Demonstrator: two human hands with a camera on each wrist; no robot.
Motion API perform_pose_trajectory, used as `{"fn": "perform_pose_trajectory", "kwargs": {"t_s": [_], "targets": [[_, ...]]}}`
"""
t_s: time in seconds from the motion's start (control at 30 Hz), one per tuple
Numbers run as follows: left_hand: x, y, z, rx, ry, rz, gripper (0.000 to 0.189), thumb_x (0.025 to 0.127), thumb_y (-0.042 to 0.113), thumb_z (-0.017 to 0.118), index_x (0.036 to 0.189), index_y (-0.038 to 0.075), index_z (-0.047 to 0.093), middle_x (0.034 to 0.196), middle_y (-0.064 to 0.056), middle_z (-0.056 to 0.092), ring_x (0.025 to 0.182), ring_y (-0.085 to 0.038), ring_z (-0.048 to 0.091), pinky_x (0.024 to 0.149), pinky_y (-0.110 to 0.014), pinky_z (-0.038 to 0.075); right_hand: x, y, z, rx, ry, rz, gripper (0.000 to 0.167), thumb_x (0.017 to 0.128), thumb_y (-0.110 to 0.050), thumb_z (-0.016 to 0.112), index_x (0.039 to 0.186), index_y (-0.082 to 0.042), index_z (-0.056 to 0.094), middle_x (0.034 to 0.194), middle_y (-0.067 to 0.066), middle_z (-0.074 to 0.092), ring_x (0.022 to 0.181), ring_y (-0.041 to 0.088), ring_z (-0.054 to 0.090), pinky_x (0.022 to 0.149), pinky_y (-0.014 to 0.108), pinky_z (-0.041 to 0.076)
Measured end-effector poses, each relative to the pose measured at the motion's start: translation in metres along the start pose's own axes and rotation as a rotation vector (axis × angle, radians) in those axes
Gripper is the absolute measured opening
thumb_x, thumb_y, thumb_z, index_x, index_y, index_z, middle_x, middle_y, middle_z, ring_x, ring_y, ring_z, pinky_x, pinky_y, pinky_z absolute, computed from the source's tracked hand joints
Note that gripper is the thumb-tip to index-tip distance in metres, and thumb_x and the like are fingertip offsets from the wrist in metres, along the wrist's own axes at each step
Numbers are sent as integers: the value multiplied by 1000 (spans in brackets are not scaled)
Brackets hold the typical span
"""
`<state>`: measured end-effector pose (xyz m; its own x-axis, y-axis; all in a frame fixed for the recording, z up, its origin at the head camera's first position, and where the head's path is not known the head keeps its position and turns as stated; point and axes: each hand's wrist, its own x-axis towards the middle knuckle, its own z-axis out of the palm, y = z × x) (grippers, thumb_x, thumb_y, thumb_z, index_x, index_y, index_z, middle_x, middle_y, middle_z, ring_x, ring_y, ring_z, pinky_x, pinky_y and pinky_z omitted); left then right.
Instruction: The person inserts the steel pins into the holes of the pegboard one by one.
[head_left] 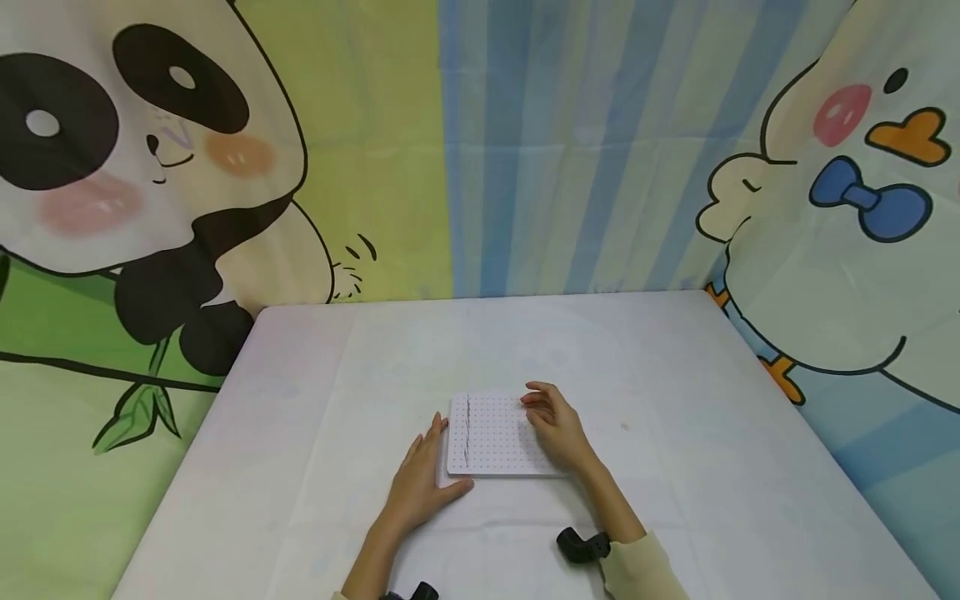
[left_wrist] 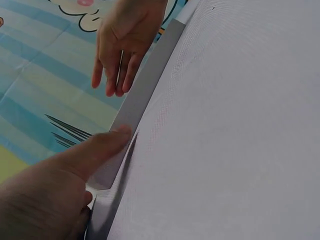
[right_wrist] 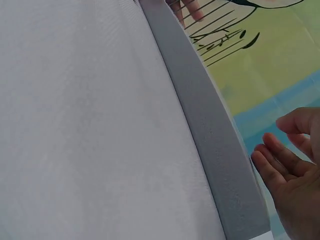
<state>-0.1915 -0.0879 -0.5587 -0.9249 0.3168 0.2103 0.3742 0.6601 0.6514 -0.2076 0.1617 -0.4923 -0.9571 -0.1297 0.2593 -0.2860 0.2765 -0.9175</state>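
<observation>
A white board with a grid of small holes (head_left: 495, 433) lies flat on the table. Along its left part runs a row of thin dark pins (head_left: 467, 429); in the right wrist view the pins (right_wrist: 217, 35) stand up from the board. My left hand (head_left: 420, 479) rests at the board's left side, fingers straight, the thumb (left_wrist: 107, 147) against its front edge near the corner. Over the board's right part hovers my right hand (head_left: 558, 429), fingers loosely bent. Nothing shows between the right fingers (right_wrist: 280, 165) in the right wrist view.
A white cloth covers the table (head_left: 360, 375). Behind it hangs a printed backdrop (head_left: 570, 150) with a panda on the left and a white bird on the right. A black wrist camera (head_left: 581, 546) sits on the right wrist.
</observation>
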Motion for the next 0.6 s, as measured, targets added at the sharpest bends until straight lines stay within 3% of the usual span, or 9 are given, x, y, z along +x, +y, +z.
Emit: {"fn": "perform_pose_trajectory", "kwargs": {"t_s": [0.13,0.23,0.33,0.43,0.6], "targets": [[7,8,-13,-281,71,-163,111,74,48,72,149,10,-1,151,-11,21,136,-30,22,110,-49,19,7,-3,-9,-25,35,-22,40,91,3,52,127,14,39,120,33,48,114,46,46,96,48,42],[22,20,-36,-424,154,-247,100,82,46,65,149,10,-1,152,-15,15,136,-33,19,109,-52,19,21,-8,-21,-26,84,-70,39,92,1,52,126,15,40,121,32,47,115,47,43,97,51,39],[41,32,-62,-385,196,-243,92,87,50,55,149,7,2,152,-16,9,137,-36,13,108,-55,17,38,-10,-33,-44,134,-136,39,92,-1,52,126,14,41,123,30,47,117,44,42,98,55,36],[55,43,-86,-253,206,-181,89,89,54,49,148,6,3,153,-15,2,138,-36,3,107,-61,13,51,-7,-42,-116,159,-160,40,94,-7,52,130,8,42,129,25,45,123,39,37,102,54,32],[65,53,-113,-86,252,-101,87,90,55,45,149,9,0,154,-8,-2,139,-26,-8,106,-63,7,60,-1,-47,-213,161,-143,44,96,-21,50,136,-4,41,138,16,40,129,31,29,106,49,28]]}}
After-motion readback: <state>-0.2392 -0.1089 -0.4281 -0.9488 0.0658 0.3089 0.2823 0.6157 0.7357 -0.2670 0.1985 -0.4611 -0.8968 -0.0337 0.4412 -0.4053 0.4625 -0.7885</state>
